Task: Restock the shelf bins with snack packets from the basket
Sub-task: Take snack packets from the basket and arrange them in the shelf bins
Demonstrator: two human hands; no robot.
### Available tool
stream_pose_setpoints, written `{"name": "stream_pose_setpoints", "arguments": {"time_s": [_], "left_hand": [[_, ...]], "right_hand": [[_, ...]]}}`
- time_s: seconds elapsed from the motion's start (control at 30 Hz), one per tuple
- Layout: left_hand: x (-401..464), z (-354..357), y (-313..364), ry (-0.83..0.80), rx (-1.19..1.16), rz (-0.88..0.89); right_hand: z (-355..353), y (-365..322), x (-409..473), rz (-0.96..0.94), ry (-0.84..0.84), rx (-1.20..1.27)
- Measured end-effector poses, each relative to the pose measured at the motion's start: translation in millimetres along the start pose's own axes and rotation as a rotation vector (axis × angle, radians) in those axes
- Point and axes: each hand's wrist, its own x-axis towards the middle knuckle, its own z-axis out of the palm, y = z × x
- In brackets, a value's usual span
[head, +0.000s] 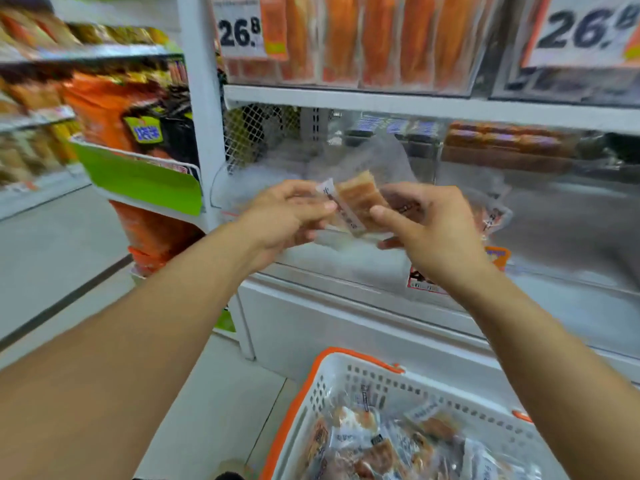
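Clear bin wall fronts both hands' packet.

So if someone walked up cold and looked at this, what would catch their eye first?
Probably the two hands at centre, the left hand and right hand, holding clear snack packets between them in front of a clear shelf bin. Next, the big 26.8 price cards on the shelf above, at top left and top right. Then the white basket with the orange rim, bottom right, full of packets.
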Motion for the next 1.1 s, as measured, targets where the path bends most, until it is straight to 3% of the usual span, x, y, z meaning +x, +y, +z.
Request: {"name": "stream_pose_setpoints", "arguments": {"time_s": [0.07, 0.13, 0.23, 0.33, 0.47, 0.63, 1.1], "left_hand": [[11.7, -15.7, -0.6, 0.336, 0.052, 0.009], [17.9, -29.0, -3.3, 0.500, 0.102, -0.011], [17.2, -33.7, -6.1, 0.465, 0.073, -0.076], [16.5, -31.3, -9.5, 0.415, 0.098, -0.100], [14.2, -31.2, -10.8, 0.359, 0.124, -0.078], [13.1, -29.9, -15.5, 0.289, 0.219, -0.027], [11.7, -21.5, -17.9, 0.282, 0.594, -0.063]], "right_hand": [[9.3, -2.6, 30.4, -0.103, 0.041, -0.191], [20.2, -1.5, 58.7, -0.125, 0.047, -0.343], [34.5, 5.3, 93.5, -0.007, -0.028, -0.422], [50.2, 17.1, 108.0, 0.152, -0.217, -0.597], [68.6, 34.2, 109.9, 0.204, -0.351, -0.755], [76.8, 34.8, 107.7, 0.145, -0.321, -0.786], [69.9, 22.2, 92.2, 0.231, -0.080, -0.776]]}}
